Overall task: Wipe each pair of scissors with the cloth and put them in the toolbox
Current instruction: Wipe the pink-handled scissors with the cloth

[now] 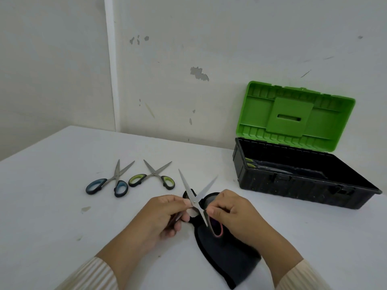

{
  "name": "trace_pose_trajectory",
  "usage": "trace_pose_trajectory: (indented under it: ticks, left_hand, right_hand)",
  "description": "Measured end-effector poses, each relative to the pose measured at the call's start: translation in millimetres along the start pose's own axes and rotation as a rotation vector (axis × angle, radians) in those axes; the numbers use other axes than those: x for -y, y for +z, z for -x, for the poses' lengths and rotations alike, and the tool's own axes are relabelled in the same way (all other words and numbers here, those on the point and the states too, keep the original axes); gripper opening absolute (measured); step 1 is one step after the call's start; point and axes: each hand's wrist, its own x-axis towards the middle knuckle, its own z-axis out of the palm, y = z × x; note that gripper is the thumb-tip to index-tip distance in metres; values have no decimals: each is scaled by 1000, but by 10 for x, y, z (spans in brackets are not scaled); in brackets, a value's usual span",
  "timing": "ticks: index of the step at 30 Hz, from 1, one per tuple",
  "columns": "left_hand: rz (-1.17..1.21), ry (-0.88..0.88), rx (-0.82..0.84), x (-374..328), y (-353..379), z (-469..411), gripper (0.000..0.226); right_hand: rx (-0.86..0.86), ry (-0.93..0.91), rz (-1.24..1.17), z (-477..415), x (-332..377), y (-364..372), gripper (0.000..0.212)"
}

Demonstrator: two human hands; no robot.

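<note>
Both hands hold one pair of scissors (195,196) with red-rimmed handles, blades spread and pointing away from me. My left hand (165,214) grips one handle; my right hand (232,212) grips the other. A dark cloth (226,254) lies on the table under them. On the table to the left lie a blue-handled pair (111,183) and a green-handled pair (155,177), both with blades apart. The toolbox (310,191), black with an open green lid (293,118), stands at the right; a green-handled pair (251,163) rests inside at its left end.
The white table (62,206) meets the wall behind and ends at a left edge running toward the corner. A few small stains mark the table at the left.
</note>
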Motion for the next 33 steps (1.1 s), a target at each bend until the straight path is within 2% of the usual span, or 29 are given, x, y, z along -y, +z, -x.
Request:
trace_pose_trajectory:
  ticks: [3, 5, 10, 15, 17, 20, 22, 24, 25, 27, 28, 31, 33]
  left_hand:
    - [449, -78, 101, -2, -29, -40, 10]
    - [565, -56, 128, 31, -2, -57, 10]
    - [267, 67, 78, 172, 185, -62, 20]
    - [332, 99, -42, 110, 106, -76, 17]
    - [320, 103, -75, 85, 67, -71, 17]
    - [226, 83, -56, 95, 74, -47, 16]
    - [109, 73, -34, 122, 120, -24, 17]
    - [9, 86, -6, 154, 174, -13, 20]
    - [-32, 97, -3, 177, 187, -15, 22]
    - [-116, 121, -22, 205, 202, -23, 23]
    - [-141, 130, -35, 213, 200, -29, 23]
    - [-116, 134, -52, 225, 192, -53, 22]
    - [-136, 138, -48, 233, 199, -59, 23]
  right_hand:
    - [-70, 46, -32, -5, -29, -7, 20]
    - [-114, 53, -47, -8, -28, 8, 17]
    - [-159, -31, 5, -28, 22, 149, 14]
    - [-101, -49, -13, -23, -21, 81, 12]
    - [-195, 0, -34, -35, -131, -34, 18]
    - [-481, 70, -62, -54, -270, -198, 38]
    - [-575, 14, -162, -26, -169, -227, 41]
    - [-511, -151, -132, -10, -8, -104, 30]
    - [-422, -239, -27, -13, 53, 18, 22]
    - [-222, -326, 147, -26, 95, 225, 18]
    - [-202, -325, 181, -65, 61, 256, 19]
    - [-339, -256, 190, -149, 3, 217, 19]
    - [-258, -258, 197, -121, 12, 249, 15]
